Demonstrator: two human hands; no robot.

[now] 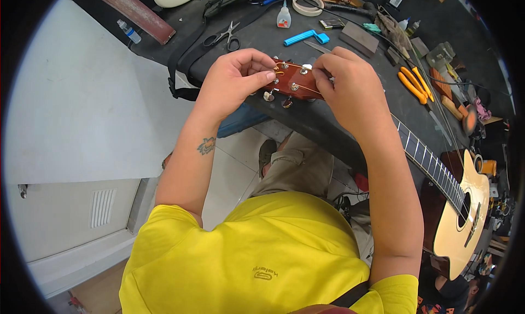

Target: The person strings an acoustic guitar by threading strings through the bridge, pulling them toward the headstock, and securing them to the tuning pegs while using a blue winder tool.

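An acoustic guitar [474,191] with a pale top lies along the bench edge, its neck running up toward me. My left hand [232,81] is at the far left end of the reddish-brown headstock [299,80], thumb and forefinger pinched on the loose end of a bronze guitar string next to a tuning post. My right hand [350,87] is closed on the same string's run, near the right end of the headstock, and hides the nut. Other posts carry string too, and silver tuning pegs [287,102] stick out at the near side.
Scissors [223,36], a glue bottle [284,16], a masking tape roll [308,4], a blue string winder [306,38] and a dark block [359,39] lie beyond my hands. Orange-handled pliers [413,85] and several tools crowd the right. A white surface [82,106] is at left.
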